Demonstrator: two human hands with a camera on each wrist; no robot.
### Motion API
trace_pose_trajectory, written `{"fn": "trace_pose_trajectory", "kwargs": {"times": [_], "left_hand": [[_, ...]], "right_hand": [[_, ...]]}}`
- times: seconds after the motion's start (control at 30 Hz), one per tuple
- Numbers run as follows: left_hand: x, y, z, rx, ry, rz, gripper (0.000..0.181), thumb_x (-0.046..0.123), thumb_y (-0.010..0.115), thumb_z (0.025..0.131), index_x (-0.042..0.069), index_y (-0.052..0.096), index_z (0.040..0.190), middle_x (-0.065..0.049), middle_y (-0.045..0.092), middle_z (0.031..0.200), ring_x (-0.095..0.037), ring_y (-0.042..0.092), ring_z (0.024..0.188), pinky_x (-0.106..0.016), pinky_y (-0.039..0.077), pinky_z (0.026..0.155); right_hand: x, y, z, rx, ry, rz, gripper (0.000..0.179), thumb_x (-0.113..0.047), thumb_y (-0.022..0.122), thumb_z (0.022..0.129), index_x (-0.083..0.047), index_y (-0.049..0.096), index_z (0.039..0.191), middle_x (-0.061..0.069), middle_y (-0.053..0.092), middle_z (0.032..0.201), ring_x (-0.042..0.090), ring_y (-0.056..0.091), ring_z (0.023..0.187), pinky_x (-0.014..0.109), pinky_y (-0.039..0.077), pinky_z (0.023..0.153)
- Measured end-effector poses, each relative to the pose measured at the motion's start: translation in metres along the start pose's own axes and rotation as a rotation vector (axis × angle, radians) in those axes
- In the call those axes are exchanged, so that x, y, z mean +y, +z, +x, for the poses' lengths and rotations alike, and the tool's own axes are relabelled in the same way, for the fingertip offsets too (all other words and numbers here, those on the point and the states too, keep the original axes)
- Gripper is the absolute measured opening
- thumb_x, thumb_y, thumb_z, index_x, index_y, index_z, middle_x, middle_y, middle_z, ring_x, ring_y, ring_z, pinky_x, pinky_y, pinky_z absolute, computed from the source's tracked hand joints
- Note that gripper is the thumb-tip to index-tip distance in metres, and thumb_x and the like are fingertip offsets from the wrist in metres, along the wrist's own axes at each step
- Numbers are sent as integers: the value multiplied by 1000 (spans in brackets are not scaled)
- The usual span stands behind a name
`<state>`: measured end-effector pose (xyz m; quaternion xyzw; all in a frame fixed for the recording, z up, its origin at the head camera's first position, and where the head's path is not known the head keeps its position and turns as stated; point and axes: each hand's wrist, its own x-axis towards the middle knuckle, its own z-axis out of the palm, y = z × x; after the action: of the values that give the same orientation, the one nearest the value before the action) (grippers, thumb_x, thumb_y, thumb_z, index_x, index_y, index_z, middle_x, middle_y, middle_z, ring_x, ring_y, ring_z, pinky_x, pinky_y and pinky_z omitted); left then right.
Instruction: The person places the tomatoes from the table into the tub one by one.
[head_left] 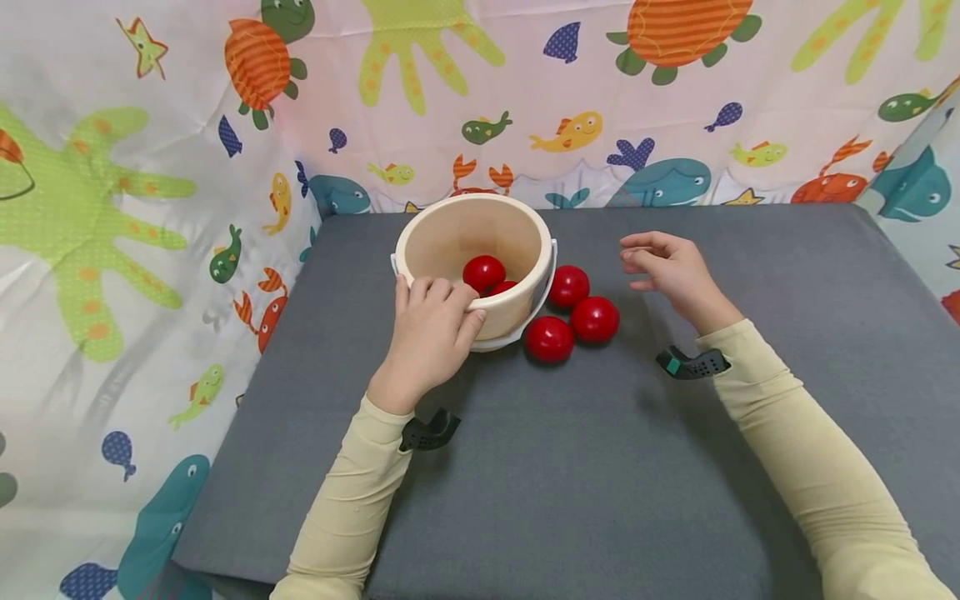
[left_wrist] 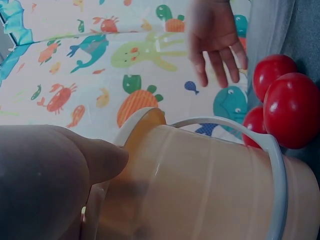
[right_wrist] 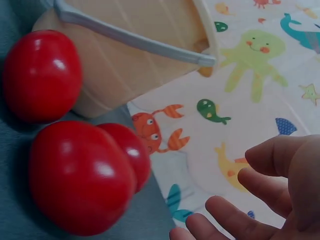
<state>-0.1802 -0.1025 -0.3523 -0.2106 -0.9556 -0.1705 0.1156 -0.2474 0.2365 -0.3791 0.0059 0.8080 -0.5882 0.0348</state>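
A cream bucket [head_left: 510, 321] with a white handle [head_left: 542, 304] stands upright on the grey table. My left hand [head_left: 431, 333] grips its near rim, fingers over the edge and thumb [left_wrist: 107, 157] on the outer wall. Two glossy red tomato-shaped things [head_left: 483, 273] lie inside, the nearer one partly hidden by the rim. Three more sit together on the table just right of the bucket: one at the back [head_left: 568, 287], one at the right [head_left: 596, 320] and one in front [head_left: 549, 340]. To the right of them, above the table, my right hand [head_left: 670, 271] holds nothing, its fingers loosely bent.
The grey tabletop [head_left: 585, 492] extends in front of the bucket and to both sides. A curtain [head_left: 442, 83] printed with sea animals hangs behind the table and along its left side. Each wrist wears a black band [head_left: 693, 364].
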Motion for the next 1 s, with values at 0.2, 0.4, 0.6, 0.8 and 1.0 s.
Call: {"fn": "trace_pose_trajectory", "kwargs": {"times": [0.2,0.4,0.6,0.8,1.0], "left_hand": [[1,-2,-1,-3,-2,-2,19,27,57,101,12,66,110,-13,64,110,-37,48,125,-73,14,120],[2,-2,-1,-7,-5,2,19,27,57,101,12,66,110,-13,64,110,-37,48,125,-73,13,120],[1,-2,0,-20,-12,9,21,27,57,101,12,66,112,-13,64,112,-37,47,126,-73,13,120],[1,-2,0,-24,-14,8,21,27,57,102,12,66,113,-13,63,113,-36,47,127,-73,13,120],[1,-1,0,-14,-7,8,21,27,57,101,12,66,112,-13,64,113,-36,47,126,-73,13,120]], "right_hand": [[15,7,-5,-52,25,-16,43,-29,55,104,-1,54,138,-26,63,99,-6,65,92,20,60,76],[30,17,-9,-84,61,-57,48,-27,54,104,0,50,143,-18,67,106,-1,65,96,23,60,79],[37,24,-13,-140,72,-109,50,-27,55,103,-2,49,145,23,56,142,2,62,96,24,60,78],[40,28,-14,-205,58,-152,51,-25,62,100,-4,50,145,23,55,142,23,60,107,28,62,77],[41,31,-15,-226,52,-166,51,-24,66,98,-6,52,144,22,53,144,30,58,111,26,61,74]]}}
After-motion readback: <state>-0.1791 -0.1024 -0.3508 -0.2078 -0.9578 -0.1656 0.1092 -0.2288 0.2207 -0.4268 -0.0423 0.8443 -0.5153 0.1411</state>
